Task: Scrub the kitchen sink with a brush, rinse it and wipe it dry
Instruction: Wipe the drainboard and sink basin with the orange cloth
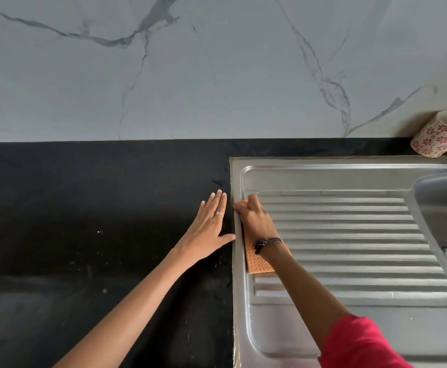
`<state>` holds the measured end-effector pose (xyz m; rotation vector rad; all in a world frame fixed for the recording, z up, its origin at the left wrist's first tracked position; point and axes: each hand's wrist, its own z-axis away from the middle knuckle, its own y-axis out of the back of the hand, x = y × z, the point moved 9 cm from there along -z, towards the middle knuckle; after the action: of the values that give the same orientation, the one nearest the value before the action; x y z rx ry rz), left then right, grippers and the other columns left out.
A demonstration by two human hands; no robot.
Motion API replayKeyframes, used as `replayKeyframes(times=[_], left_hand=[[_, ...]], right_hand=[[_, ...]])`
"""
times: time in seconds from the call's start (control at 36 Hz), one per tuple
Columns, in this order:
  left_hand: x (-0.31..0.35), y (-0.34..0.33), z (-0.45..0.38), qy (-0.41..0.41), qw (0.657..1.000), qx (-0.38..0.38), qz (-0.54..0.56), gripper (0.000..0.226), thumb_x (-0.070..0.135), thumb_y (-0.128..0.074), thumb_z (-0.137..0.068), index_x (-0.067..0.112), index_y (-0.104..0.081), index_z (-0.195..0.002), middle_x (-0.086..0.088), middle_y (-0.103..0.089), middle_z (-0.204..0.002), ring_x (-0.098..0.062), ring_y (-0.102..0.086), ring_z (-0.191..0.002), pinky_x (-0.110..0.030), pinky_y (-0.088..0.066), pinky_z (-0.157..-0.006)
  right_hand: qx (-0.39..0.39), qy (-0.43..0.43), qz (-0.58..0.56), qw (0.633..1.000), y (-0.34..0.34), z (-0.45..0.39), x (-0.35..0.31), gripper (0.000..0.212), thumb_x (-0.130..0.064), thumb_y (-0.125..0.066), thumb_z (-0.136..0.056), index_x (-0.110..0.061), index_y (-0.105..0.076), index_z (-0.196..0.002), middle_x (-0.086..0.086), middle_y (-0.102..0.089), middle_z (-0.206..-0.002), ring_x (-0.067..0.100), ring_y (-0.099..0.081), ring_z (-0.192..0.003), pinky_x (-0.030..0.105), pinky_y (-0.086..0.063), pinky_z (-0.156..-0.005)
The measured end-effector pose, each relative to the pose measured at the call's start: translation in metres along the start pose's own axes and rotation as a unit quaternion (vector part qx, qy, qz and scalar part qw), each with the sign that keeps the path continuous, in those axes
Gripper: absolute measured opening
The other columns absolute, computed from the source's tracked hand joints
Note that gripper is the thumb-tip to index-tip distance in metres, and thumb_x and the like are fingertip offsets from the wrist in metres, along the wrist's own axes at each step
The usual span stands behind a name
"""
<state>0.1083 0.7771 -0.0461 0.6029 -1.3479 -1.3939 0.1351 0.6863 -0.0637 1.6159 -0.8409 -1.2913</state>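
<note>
The steel sink (323, 179) has a ribbed drainboard on its left part; the basin (445, 208) with its drain is cut off at the right edge. My right hand (255, 217) presses an orange cloth (259, 264) flat on the drainboard's left end, close to the rim. The cloth sticks out under my wrist and past my fingertips. My left hand (209, 232) lies flat and open on the black counter, fingers together, its thumb touching the sink's left edge. No brush is in view.
A black stone counter (97, 221) stretches left of the sink. Behind it rises a white marble-patterned wall (190, 75). A cup with red flowers (439, 136) lies tilted at the back right corner, beside the sink's rear rim.
</note>
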Motion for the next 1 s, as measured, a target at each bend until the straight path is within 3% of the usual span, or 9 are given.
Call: replayKeyframes(times=[0.06,0.14,0.25,0.39,0.56,0.86,1.0], left_hand=[[-0.001,0.001,-0.006,-0.004,1.000,-0.003,-0.003,0.092,0.046,-0.046,-0.093,0.010,0.026,-0.139,-0.009,0.025,-0.153,-0.020,0.023,-0.141,-0.028,0.016,-0.109],[-0.002,0.000,-0.016,-0.008,1.000,-0.008,-0.006,0.092,0.045,-0.046,-0.094,0.009,0.024,-0.141,-0.009,0.025,-0.153,-0.020,0.023,-0.141,-0.028,0.017,-0.109],[-0.004,0.001,-0.030,-0.009,1.000,-0.010,-0.004,0.092,0.043,-0.047,-0.094,0.009,0.024,-0.141,-0.009,0.024,-0.153,-0.020,0.023,-0.141,-0.029,0.016,-0.110],[-0.006,0.004,-0.042,-0.007,1.000,-0.004,0.007,0.091,0.041,-0.046,-0.095,0.010,0.027,-0.138,-0.009,0.025,-0.153,-0.019,0.024,-0.140,-0.028,0.017,-0.109],[-0.007,0.005,-0.056,-0.008,1.000,0.003,0.010,0.091,0.042,-0.047,-0.094,0.012,0.029,-0.134,-0.009,0.026,-0.153,-0.012,0.030,-0.131,-0.027,0.019,-0.107],[0.000,0.020,-0.053,0.004,1.000,0.005,0.027,0.093,0.037,-0.051,-0.093,0.005,0.021,-0.143,-0.010,0.023,-0.153,-0.021,0.022,-0.141,-0.028,0.017,-0.108],[0.000,0.022,-0.039,-0.005,0.999,0.008,0.032,0.091,0.037,-0.049,-0.094,0.005,0.021,-0.143,-0.010,0.024,-0.153,-0.019,0.023,-0.140,-0.027,0.018,-0.107]], right_hand=[[0.011,0.004,0.009,1.000,0.002,-0.011,0.000,0.026,0.003,-0.075,-0.068,-0.008,-0.068,-0.092,0.013,-0.056,-0.088,0.030,-0.065,-0.069,0.028,-0.054,-0.053],[0.012,0.001,0.010,1.000,-0.001,-0.029,0.005,0.026,0.000,-0.063,-0.082,-0.007,-0.064,-0.107,0.016,-0.053,-0.102,0.033,-0.061,-0.086,0.033,-0.054,-0.071],[0.011,-0.011,0.021,1.000,-0.004,-0.053,0.013,0.026,-0.001,-0.055,-0.088,-0.005,-0.060,-0.113,0.017,-0.050,-0.110,0.035,-0.059,-0.093,0.037,-0.053,-0.081],[-0.005,-0.021,0.035,0.999,-0.006,-0.078,0.021,0.026,-0.008,-0.047,-0.095,-0.010,-0.051,-0.121,0.013,-0.041,-0.124,0.029,-0.053,-0.106,0.029,-0.046,-0.088],[0.006,-0.071,0.035,0.997,-0.006,-0.098,0.030,0.027,-0.007,-0.050,-0.093,-0.008,-0.049,-0.120,0.014,-0.040,-0.123,0.028,-0.051,-0.107,0.029,-0.047,-0.087],[0.029,-0.146,0.006,0.989,0.008,-0.093,0.047,0.045,-0.001,-0.063,-0.084,-0.009,-0.047,-0.126,0.015,-0.040,-0.125,0.028,-0.055,-0.106,0.029,-0.049,-0.087],[0.059,-0.191,-0.085,0.976,0.030,-0.078,0.075,0.032,-0.013,-0.044,-0.093,-0.020,-0.057,-0.121,0.016,-0.048,-0.121,0.034,-0.053,-0.105,0.034,-0.044,-0.083]])
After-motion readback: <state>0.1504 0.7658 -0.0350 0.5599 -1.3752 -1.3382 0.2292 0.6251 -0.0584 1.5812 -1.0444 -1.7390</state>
